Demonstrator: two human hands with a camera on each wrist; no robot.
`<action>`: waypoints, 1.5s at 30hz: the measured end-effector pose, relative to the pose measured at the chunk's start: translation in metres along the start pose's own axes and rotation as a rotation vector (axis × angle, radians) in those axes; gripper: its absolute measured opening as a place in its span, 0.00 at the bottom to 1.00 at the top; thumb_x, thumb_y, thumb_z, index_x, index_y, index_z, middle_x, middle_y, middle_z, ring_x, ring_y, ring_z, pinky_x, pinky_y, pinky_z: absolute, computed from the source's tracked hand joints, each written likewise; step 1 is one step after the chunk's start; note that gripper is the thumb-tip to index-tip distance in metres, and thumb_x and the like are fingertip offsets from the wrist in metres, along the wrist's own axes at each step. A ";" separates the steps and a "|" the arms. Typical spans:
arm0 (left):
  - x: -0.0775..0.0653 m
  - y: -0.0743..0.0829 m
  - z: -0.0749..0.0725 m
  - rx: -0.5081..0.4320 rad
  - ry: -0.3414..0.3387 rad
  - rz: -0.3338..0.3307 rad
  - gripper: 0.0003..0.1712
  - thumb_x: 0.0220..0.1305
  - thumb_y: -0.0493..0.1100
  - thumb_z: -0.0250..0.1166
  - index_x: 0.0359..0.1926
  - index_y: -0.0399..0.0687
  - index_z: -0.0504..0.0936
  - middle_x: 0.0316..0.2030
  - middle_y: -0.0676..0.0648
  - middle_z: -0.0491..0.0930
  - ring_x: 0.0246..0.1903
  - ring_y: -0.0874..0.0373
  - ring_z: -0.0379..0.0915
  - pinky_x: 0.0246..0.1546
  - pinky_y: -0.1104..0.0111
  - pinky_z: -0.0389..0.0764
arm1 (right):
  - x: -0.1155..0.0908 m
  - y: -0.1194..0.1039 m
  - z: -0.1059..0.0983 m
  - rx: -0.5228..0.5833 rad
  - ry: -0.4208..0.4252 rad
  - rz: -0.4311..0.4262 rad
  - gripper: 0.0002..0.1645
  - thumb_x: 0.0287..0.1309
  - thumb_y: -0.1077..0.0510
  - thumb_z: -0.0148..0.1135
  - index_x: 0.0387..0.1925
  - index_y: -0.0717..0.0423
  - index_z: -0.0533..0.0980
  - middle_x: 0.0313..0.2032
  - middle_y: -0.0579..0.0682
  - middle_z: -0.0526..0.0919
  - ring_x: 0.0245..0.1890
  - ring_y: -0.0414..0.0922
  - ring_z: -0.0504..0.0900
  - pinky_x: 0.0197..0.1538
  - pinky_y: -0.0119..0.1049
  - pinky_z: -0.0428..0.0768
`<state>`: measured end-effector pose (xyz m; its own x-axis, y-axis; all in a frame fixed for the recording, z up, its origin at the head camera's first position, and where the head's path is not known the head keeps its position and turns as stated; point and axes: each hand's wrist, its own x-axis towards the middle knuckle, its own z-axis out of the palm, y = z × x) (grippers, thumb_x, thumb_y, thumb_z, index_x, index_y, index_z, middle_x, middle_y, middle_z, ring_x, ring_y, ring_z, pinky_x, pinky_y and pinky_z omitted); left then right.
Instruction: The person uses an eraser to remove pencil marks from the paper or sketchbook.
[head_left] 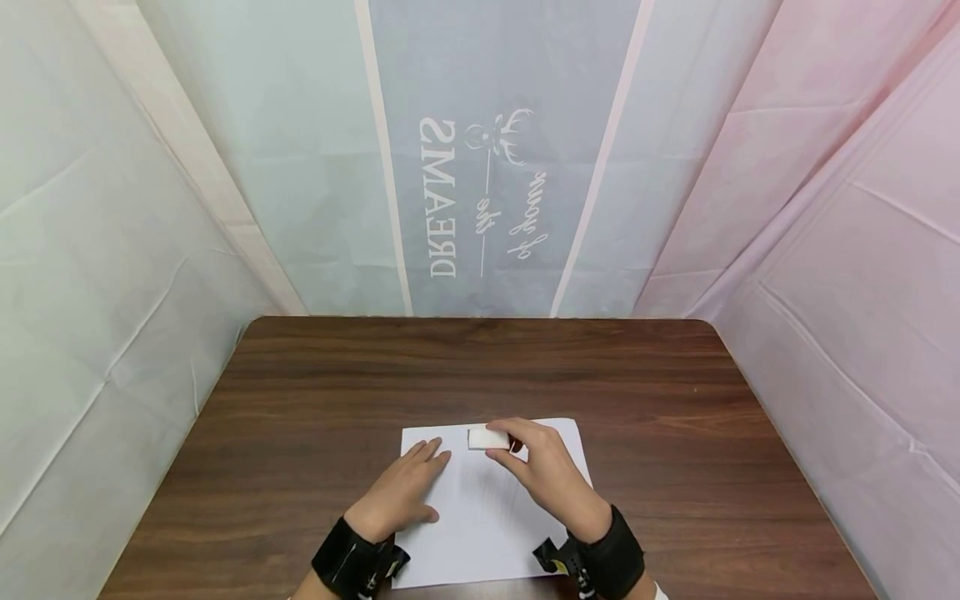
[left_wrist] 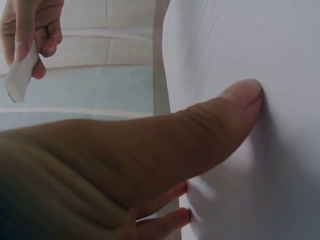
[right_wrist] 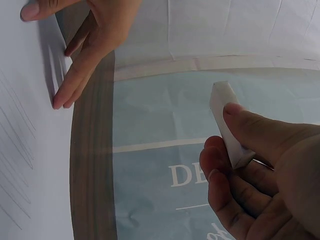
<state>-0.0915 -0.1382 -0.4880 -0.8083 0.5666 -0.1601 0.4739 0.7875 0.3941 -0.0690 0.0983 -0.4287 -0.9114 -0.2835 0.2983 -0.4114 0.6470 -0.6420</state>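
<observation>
A sheet of white paper point(head_left: 480, 533) lies on the table, with thin pencil lines point(right_wrist: 15, 150) drawn on it. My left hand point(head_left: 401, 492) rests on the paper's left side, its fingers spread and fairly straight; the thumb point(left_wrist: 220, 120) touches the sheet in the left wrist view. My right hand point(head_left: 551, 467) pinches a white rectangular eraser point(head_left: 487, 438) between thumb and fingers. In the right wrist view the eraser point(right_wrist: 227, 120) is held up off the paper, near its far edge in the head view. Part of the eraser is hidden by the fingers.
The brown wooden table point(head_left: 480, 367) stretches around the paper on the sides and far edge. Pale fabric curtains point(head_left: 315, 167) hang at the back, left and right. Black bands point(head_left: 615, 554) with small cameras are strapped round both wrists.
</observation>
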 end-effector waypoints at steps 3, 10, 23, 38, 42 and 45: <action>0.002 0.000 0.000 -0.005 0.002 0.001 0.49 0.41 0.45 0.84 0.66 0.36 0.75 0.70 0.31 0.68 0.70 0.32 0.65 0.69 0.44 0.70 | 0.000 0.000 0.000 0.002 0.000 0.000 0.18 0.57 0.58 0.73 0.50 0.54 0.83 0.37 0.43 0.86 0.33 0.33 0.76 0.37 0.27 0.79; 0.005 -0.001 0.000 -0.028 0.009 -0.004 0.49 0.42 0.44 0.84 0.66 0.34 0.75 0.70 0.30 0.68 0.70 0.31 0.64 0.70 0.43 0.69 | -0.001 0.001 -0.002 0.019 -0.015 0.020 0.18 0.57 0.58 0.73 0.50 0.53 0.83 0.36 0.41 0.84 0.32 0.32 0.74 0.37 0.27 0.77; 0.014 -0.007 -0.003 -0.070 -0.005 -0.029 0.48 0.44 0.42 0.83 0.67 0.36 0.73 0.72 0.31 0.65 0.72 0.30 0.60 0.72 0.42 0.65 | 0.001 0.006 -0.004 0.042 -0.005 0.029 0.20 0.58 0.58 0.71 0.53 0.54 0.83 0.39 0.44 0.87 0.32 0.32 0.75 0.33 0.29 0.78; 0.015 -0.004 -0.004 -0.130 0.015 -0.069 0.47 0.43 0.43 0.83 0.65 0.37 0.75 0.71 0.30 0.67 0.72 0.30 0.60 0.71 0.39 0.64 | 0.002 0.010 -0.002 0.069 -0.030 0.055 0.17 0.58 0.63 0.71 0.50 0.53 0.83 0.41 0.45 0.87 0.32 0.32 0.76 0.37 0.28 0.81; 0.016 -0.004 -0.002 -0.117 0.030 -0.063 0.47 0.42 0.44 0.84 0.65 0.37 0.76 0.71 0.31 0.68 0.71 0.30 0.61 0.71 0.39 0.65 | 0.002 0.011 -0.001 0.059 -0.026 0.068 0.16 0.58 0.63 0.72 0.49 0.52 0.83 0.38 0.43 0.85 0.31 0.34 0.75 0.35 0.29 0.79; 0.016 -0.004 -0.002 -0.123 0.037 -0.059 0.47 0.40 0.43 0.85 0.64 0.37 0.76 0.70 0.30 0.68 0.71 0.30 0.62 0.70 0.38 0.65 | 0.002 0.012 -0.001 0.056 -0.026 0.077 0.16 0.57 0.63 0.72 0.48 0.52 0.84 0.38 0.44 0.85 0.31 0.34 0.75 0.35 0.33 0.81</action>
<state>-0.1072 -0.1327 -0.4903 -0.8469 0.5092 -0.1533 0.3810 0.7821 0.4931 -0.0760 0.1061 -0.4355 -0.9401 -0.2533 0.2282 -0.3392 0.6271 -0.7012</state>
